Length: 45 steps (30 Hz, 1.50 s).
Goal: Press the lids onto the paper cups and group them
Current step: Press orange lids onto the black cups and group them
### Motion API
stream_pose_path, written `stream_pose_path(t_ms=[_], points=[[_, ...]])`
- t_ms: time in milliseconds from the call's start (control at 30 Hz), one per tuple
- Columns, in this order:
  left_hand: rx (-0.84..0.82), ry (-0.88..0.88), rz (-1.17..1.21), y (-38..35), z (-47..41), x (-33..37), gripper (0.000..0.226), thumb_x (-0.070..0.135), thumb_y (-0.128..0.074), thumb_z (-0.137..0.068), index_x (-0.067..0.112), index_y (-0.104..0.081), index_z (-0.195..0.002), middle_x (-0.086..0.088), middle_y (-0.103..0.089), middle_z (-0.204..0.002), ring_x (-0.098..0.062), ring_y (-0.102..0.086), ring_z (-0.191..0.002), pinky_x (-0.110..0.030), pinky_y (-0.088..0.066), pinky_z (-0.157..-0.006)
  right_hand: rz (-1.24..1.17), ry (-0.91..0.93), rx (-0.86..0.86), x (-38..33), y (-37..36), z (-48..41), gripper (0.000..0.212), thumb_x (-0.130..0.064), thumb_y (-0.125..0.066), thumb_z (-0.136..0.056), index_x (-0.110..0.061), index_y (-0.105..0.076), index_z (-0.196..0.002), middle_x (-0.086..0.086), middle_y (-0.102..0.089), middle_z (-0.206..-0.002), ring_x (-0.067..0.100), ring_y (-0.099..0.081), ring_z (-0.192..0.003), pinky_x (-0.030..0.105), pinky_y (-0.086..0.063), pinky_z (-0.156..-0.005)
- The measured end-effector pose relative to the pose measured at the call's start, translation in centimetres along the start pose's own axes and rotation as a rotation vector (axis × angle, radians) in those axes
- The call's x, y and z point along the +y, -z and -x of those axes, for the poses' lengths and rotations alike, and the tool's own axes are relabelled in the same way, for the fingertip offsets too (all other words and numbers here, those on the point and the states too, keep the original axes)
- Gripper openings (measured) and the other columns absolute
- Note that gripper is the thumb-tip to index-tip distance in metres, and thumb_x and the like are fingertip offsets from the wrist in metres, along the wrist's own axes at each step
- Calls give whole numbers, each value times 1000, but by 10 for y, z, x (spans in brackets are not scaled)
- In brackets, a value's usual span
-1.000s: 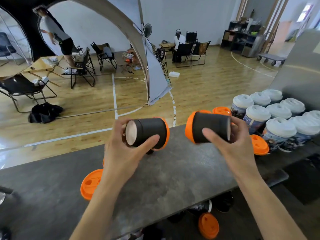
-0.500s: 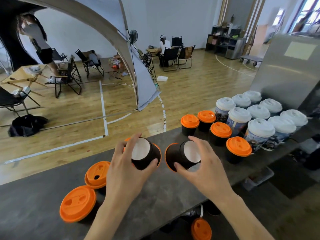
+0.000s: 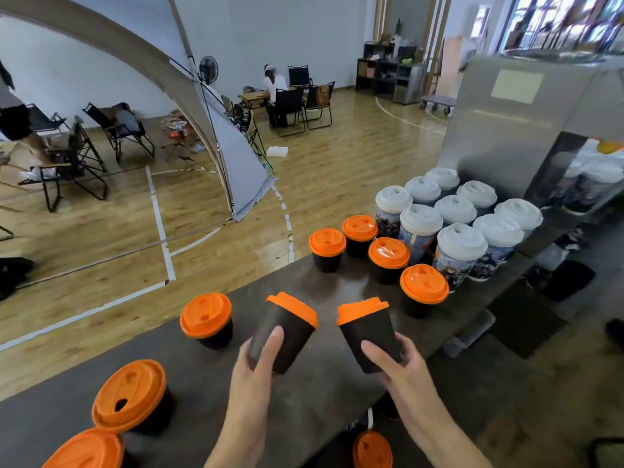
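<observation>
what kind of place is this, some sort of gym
Most likely an indoor sports hall turned into a makeshift workspace: a wooden floor with painted court lines, folding chairs, and a grey tent canopy pitched indoors.

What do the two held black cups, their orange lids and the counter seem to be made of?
Left-hand cup and right-hand cup: likely paper, matte, no glare on their walls. Orange lids: probably moulded plastic, smooth, with soft sheen and raised rims. Counter: dark grey, mottled, faintly reflective; stone or laminate, cannot tell.
</observation>
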State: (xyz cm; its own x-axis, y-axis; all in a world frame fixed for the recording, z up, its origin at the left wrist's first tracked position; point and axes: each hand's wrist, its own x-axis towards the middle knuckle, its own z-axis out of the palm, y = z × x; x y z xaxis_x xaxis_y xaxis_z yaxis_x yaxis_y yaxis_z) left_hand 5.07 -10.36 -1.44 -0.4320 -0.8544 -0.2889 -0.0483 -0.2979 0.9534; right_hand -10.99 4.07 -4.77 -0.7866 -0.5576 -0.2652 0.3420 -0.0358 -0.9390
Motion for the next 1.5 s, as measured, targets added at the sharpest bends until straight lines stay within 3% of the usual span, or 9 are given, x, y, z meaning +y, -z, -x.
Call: stream_pose_path(t_ms=[167,267,367,467,600,900,1133,1300,1500], points=[[-101,173,232,-41,-26,-15,63,55,-75,-73,13,-70,-120,-10,-80,-106,-18,-78,-87,-24,-57,-61,-70,-81,-116,12,18,-12,79,-60,-101,-39,-25,-81,-108,8,-79,-112,19,-77,-97,21,-57,-69],[-131,80,172,-62,-46,-23,74,40,-96,-60,13,-68,-123,-10,-78,-113,-25,-76,-101,-27,-62,-74,-54,-20,-128,18,29,-26,85,-32,-108,-41,-10,-76,-117,13,-77,-116,26,-76,-105,27,-62,-77],[-47,-42,-86,-82,-71,-35,80,33,-101,-54,20,-66,-125,-2,-77,-113,-22,-73,-107,-43,-58,-95,215,135,-23,19,36,-38,81,-18,-104,-50,-23,-65,-120,-14,-77,-114,1,-71,-107,17,-55,-92],[-45,-239,-338,-101,-97,-43,71,28,-98,-65,32,-60,-124,17,-69,-117,-3,-65,-111,-28,-51,-96,486,251,33,20,39,-48,82,-25,-101,-61,-38,-54,-126,-27,-67,-120,-12,-58,-117,6,-42,-96],[-106,-375,-464,-128,-131,-47,74,28,-97,-68,36,-53,-127,28,-61,-119,18,-55,-110,-2,-40,-86,641,363,41,23,39,-62,89,-33,-97,-65,-53,-40,-131,-33,-48,-133,-18,-42,-125,1,-31,-100],[-99,-403,-499,-158,-156,-55,79,59,-85,-64,37,-53,-133,15,-63,-132,-1,-58,-120,-23,-46,-96,639,353,58,27,39,-85,88,-36,-96,-66,-39,-45,-138,-28,-52,-132,-21,-43,-125,-4,-27,-101],[-133,-484,-633,-156,-154,-54,78,65,-79,-72,44,-44,-138,34,-44,-126,10,-40,-121,-4,-31,-94,656,328,78,24,38,-87,91,-37,-98,-65,-39,-43,-138,-34,-46,-131,-20,-41,-124,-6,-27,-99],[-200,-462,-673,-128,-129,-59,80,27,-82,-88,17,-38,-154,8,-48,-148,-3,-43,-137,-21,-36,-116,588,328,158,26,46,-70,94,-10,-100,-61,-15,-50,-140,-3,-54,-136,12,-56,-123,32,-47,-105],[-153,-494,-701,-55,-80,-61,49,24,-68,-98,17,-50,-142,7,-52,-138,4,-47,-126,-19,-40,-111,527,386,193,47,19,-23,62,12,-92,-63,-18,-55,-103,14,-66,-100,7,-68,-87,4,-51,-83]])
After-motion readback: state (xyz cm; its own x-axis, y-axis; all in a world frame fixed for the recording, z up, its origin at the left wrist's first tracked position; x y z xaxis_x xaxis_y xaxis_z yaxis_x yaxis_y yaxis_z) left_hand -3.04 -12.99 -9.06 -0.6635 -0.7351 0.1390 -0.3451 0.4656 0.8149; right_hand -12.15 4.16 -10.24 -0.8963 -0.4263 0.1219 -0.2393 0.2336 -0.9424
